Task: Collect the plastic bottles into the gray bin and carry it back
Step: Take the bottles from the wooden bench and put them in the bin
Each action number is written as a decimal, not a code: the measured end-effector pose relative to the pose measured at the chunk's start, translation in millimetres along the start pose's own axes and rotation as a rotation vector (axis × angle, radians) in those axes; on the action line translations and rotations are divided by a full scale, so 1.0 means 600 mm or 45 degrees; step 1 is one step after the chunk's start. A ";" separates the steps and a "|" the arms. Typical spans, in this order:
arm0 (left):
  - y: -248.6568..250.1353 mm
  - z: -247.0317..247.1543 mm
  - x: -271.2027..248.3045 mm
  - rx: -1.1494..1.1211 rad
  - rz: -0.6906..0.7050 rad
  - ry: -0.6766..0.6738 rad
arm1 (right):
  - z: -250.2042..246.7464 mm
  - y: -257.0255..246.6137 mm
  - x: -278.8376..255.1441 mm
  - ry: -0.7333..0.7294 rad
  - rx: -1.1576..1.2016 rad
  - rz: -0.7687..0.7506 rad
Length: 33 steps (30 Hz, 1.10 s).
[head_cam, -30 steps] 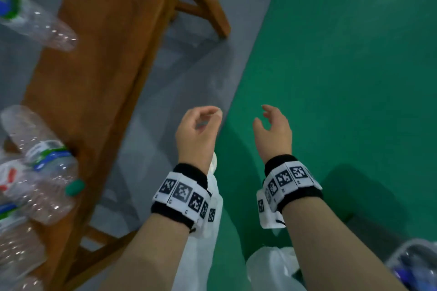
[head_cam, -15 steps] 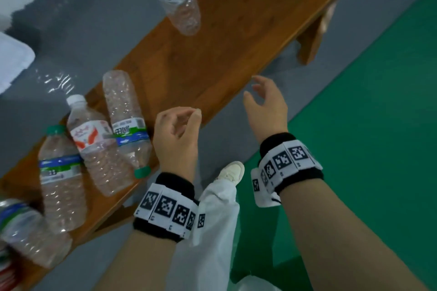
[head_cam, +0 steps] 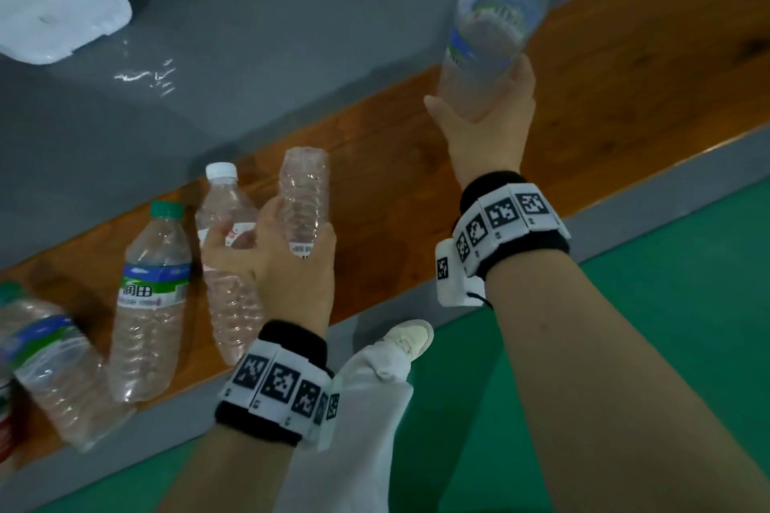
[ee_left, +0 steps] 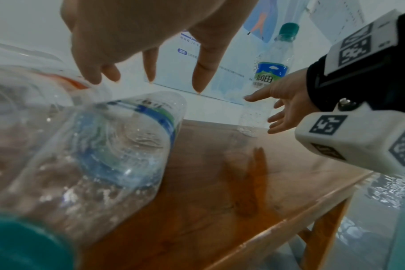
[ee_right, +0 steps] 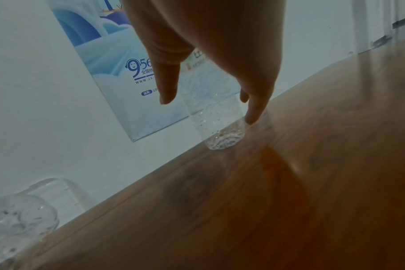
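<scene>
Several clear plastic bottles are on a long wooden bench (head_cam: 625,96). One with a green cap and blue label (head_cam: 496,25) stands upright at the far edge. My right hand (head_cam: 479,85) reaches round its lower half, thumb on one side and straight fingers on the other (ee_right: 251,117), without closing. My left hand (head_cam: 271,229) arches over a lying bottle (head_cam: 304,187), its fingers (ee_left: 197,85) straight above the bottle (ee_left: 109,146). A white-capped bottle (head_cam: 227,304) lies just to its left, partly under my thumb. The gray bin is in no view.
Two more green-capped bottles (head_cam: 150,304) (head_cam: 50,367) lie at the bench's left end. A white foam box (head_cam: 50,0) sits on the gray floor behind. My white trouser leg and shoe (head_cam: 410,335) stand by the bench on green flooring (head_cam: 666,304). A poster (ee_right: 109,64) hangs on the wall.
The view swung from the floor onto the bench. Both hands moved forward, the right to the upright bottle, the left over a lying one.
</scene>
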State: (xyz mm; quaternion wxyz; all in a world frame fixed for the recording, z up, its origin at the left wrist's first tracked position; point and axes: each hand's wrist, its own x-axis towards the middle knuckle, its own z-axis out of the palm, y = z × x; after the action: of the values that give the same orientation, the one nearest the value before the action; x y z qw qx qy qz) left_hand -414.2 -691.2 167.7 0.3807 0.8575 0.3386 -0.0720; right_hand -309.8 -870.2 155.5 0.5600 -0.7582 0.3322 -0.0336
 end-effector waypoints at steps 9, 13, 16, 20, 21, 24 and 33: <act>0.004 0.019 0.026 0.483 -0.046 -0.152 | 0.039 0.012 0.006 0.115 0.186 -0.068; 0.012 0.023 0.019 0.553 0.000 -0.170 | 0.033 0.020 -0.031 0.055 0.258 -0.029; 0.014 0.030 0.007 0.485 0.036 -0.219 | 0.018 0.034 -0.061 0.095 0.275 -0.015; 0.017 0.047 -0.016 0.353 0.171 -0.263 | -0.019 0.061 -0.096 0.157 0.238 0.005; 0.018 0.051 -0.028 0.352 0.212 -0.274 | -0.033 0.069 -0.110 0.189 0.250 0.012; 0.017 0.067 -0.075 0.330 0.325 -0.336 | -0.086 0.101 -0.155 0.321 0.318 0.041; -0.015 0.151 -0.293 0.343 0.625 -0.667 | -0.273 0.256 -0.340 0.677 0.322 0.319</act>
State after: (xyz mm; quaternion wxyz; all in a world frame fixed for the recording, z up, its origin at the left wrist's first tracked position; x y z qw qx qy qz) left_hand -541.4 -843.0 166.2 0.3440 0.9079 0.0021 -0.2394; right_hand -609.0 -918.7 147.6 0.5432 -0.6004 0.5509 -0.2022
